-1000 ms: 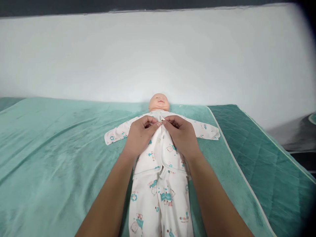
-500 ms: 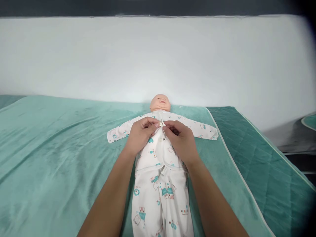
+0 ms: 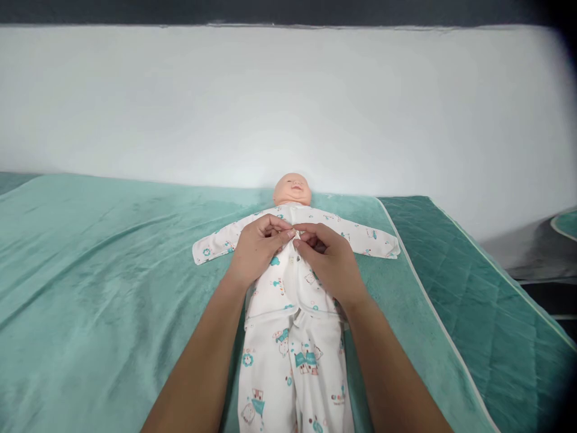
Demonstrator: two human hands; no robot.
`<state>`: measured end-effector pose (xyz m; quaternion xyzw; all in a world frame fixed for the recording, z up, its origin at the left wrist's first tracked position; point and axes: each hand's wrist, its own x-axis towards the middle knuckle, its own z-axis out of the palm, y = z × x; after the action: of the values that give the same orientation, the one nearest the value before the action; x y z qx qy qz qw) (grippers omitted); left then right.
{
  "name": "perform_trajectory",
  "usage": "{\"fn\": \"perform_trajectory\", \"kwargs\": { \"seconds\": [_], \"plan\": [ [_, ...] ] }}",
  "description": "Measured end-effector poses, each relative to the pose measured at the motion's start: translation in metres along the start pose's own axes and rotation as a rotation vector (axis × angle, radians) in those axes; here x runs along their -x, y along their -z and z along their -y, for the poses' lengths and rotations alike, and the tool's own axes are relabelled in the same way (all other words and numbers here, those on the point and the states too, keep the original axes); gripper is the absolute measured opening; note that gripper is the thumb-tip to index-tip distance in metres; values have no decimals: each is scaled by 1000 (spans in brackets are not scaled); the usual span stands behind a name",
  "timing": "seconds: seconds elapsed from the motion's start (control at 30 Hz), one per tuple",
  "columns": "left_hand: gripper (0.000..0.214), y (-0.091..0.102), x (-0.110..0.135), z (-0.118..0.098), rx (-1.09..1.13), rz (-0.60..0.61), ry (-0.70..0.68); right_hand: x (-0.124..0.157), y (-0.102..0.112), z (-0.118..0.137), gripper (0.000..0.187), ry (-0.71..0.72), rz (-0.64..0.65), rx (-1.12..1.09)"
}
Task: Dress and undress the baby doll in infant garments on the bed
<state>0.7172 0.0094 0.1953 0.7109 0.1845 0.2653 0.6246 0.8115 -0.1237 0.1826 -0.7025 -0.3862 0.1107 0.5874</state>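
Note:
A baby doll [image 3: 292, 189] lies on its back, dressed in a white printed jacket [image 3: 270, 300] and matching white trousers [image 3: 270, 373]. Over the doll's chest, my left hand [image 3: 262, 246] pinches one front edge of the jacket between thumb and fingers. Meeting it there, my right hand [image 3: 329, 255] grips the opposite front edge. The fingertips of both hands touch and cover the fastening between them. Below the hands, the jacket front hangs slightly apart, and a small snap shows near the opening. The doll's sleeves stretch out to either side.
A light green blanket [image 3: 112, 300] with some wrinkles lies beneath the doll. To the right is a darker green quilted cover [image 3: 487, 288] with a pale edge. A white wall [image 3: 180, 102] rises behind the doll's head.
My fingertips have closed together over the jacket's front edges, hiding the fastening that showed between them. My right hand has shifted slightly left and down. The doll lies in the same place.

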Motion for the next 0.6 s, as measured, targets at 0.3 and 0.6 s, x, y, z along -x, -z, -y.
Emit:
{"fn": "perform_trajectory", "kwargs": {
  "seconds": [0.3, 0.6],
  "plan": [
    [17, -3, 2, -4, -209, 32, -56, 4, -2, 7, 29, 132, 8, 277],
    [16, -5, 3, -6, -76, -8, 10, 4, -4, 4, 34, 106, -7, 238]
  ]
}}
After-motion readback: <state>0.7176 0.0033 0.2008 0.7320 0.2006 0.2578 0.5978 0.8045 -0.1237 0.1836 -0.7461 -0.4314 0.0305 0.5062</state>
